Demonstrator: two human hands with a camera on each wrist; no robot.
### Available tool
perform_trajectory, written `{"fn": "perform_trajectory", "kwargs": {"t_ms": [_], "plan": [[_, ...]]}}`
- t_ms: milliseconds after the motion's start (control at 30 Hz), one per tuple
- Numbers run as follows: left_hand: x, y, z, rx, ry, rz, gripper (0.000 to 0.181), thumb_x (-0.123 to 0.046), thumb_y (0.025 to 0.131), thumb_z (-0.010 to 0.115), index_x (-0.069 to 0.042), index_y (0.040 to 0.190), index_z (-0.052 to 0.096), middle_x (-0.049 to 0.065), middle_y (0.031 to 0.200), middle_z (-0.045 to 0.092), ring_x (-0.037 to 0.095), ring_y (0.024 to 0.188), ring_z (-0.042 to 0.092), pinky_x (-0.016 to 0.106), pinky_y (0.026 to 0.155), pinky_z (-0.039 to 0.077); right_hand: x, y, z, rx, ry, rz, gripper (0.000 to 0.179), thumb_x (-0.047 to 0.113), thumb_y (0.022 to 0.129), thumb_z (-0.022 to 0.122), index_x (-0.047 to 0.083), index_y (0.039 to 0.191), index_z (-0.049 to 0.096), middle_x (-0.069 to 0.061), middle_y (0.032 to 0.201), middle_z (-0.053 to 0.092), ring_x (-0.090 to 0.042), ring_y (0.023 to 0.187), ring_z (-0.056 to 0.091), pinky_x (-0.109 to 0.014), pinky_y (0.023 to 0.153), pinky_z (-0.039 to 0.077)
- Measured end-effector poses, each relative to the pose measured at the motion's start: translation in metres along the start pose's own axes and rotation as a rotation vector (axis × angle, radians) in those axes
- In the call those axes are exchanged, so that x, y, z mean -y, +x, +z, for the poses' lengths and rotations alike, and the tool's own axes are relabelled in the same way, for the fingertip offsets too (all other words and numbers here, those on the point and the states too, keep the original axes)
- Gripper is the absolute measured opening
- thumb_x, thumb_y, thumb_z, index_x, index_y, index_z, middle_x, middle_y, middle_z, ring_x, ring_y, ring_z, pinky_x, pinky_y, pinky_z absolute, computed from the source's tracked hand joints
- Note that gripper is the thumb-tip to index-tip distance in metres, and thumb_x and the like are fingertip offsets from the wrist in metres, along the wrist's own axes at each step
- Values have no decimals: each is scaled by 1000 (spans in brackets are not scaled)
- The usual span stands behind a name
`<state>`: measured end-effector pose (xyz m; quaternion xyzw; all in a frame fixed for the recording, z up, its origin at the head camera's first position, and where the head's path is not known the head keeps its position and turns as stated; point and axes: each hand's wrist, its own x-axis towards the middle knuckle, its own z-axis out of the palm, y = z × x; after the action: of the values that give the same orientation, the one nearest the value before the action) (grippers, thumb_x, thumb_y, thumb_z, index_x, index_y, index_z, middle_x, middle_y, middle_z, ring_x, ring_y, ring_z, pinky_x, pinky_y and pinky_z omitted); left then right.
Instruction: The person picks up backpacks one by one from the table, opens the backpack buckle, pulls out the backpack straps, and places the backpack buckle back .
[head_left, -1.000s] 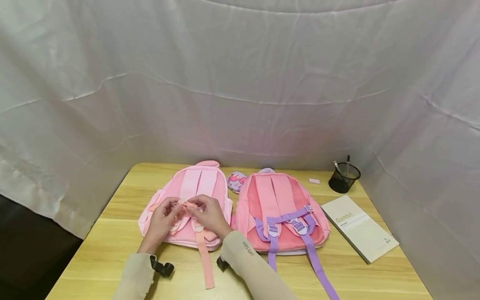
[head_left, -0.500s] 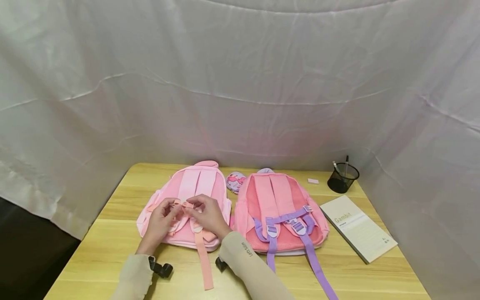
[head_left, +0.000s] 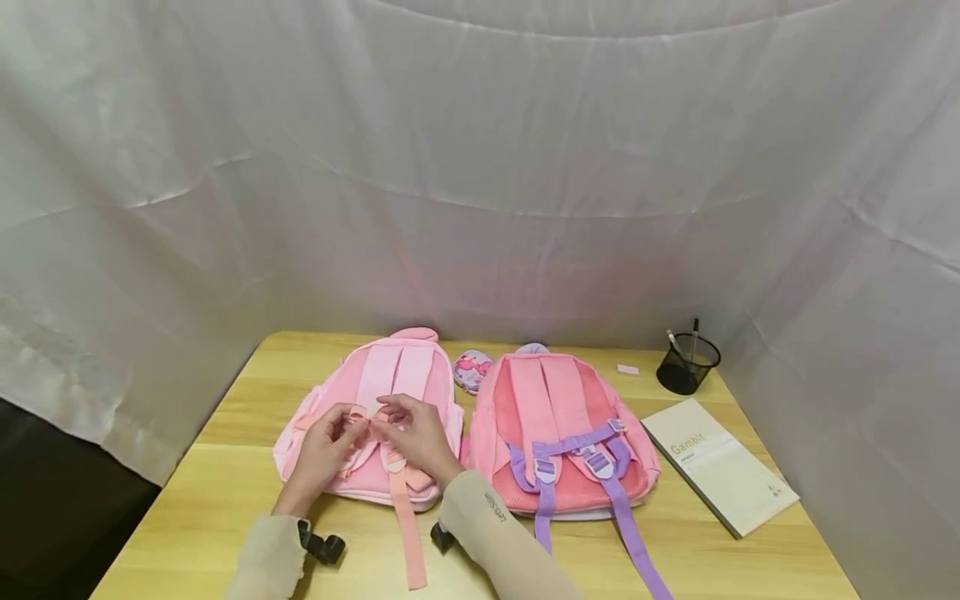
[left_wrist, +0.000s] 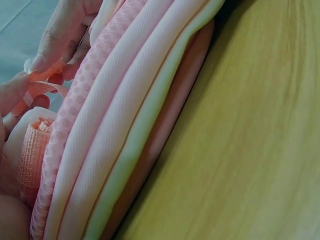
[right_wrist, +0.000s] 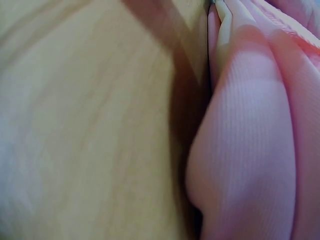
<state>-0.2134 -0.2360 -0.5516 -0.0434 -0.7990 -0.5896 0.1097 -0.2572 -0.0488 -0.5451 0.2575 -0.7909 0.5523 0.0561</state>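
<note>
A light pink backpack lies with its shoulder straps facing up on the left of the table. Over its middle, my left hand pinches an orange webbing strap. Opposite it, my right hand pinches the same strap, fingertips close to the left ones. In the left wrist view the orange webbing bends in a loop between the fingers, with a small white piece beside it. Another orange strap hangs from the backpack onto the table. The right wrist view shows mostly the backpack's pink side.
A coral-pink backpack with purple straps lies to the right, a round purple pouch between the two bags. Farther right are a notebook, a small pink block and a black mesh pen cup. Grey curtains surround the wooden table.
Both hands stay over the light pink backpack. The right fingers have shifted slightly, and the orange strap between the hands has changed shape. The head view has tilted up a little.
</note>
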Motion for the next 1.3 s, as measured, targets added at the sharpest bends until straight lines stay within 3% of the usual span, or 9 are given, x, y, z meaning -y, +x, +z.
{"fn": "perform_trajectory", "kwargs": {"t_ms": [267,667,900,1167,1300], "plan": [[1,-1,4,-38,-2,-22,20,-18,101,68,-8,118,67,15,89,70,10,72,62,23,62,52,-3,-4,-1,-28,21,-37,43,22,92,80,9,132,70,3,109,78,-5,96,70,-24,88,55],[-8,0,7,-12,29,-23,19,-15,101,68,-4,117,66,15,91,67,6,72,58,21,63,51,-4,0,-5,-27,33,-45,40,21,91,81,6,127,72,-1,106,79,-5,96,71,-23,89,55],[-35,-7,6,8,54,27,14,-10,101,67,-1,112,66,17,86,64,7,70,55,21,62,48,-2,1,-4,-30,40,-39,37,17,91,80,7,126,72,-2,103,78,-5,94,70,-24,88,55],[-9,-8,2,-40,103,-2,16,-11,101,67,-3,115,66,16,88,66,7,73,57,21,63,49,1,-3,3,2,51,-20,40,18,91,81,7,128,71,-2,105,79,-2,95,69,-23,89,54],[-6,-4,3,-43,81,-9,18,-12,101,67,-3,117,66,19,90,67,9,75,60,20,64,51,0,-2,1,-15,40,-30,41,18,91,81,8,130,71,0,107,79,-3,98,70,-24,91,54]]}}
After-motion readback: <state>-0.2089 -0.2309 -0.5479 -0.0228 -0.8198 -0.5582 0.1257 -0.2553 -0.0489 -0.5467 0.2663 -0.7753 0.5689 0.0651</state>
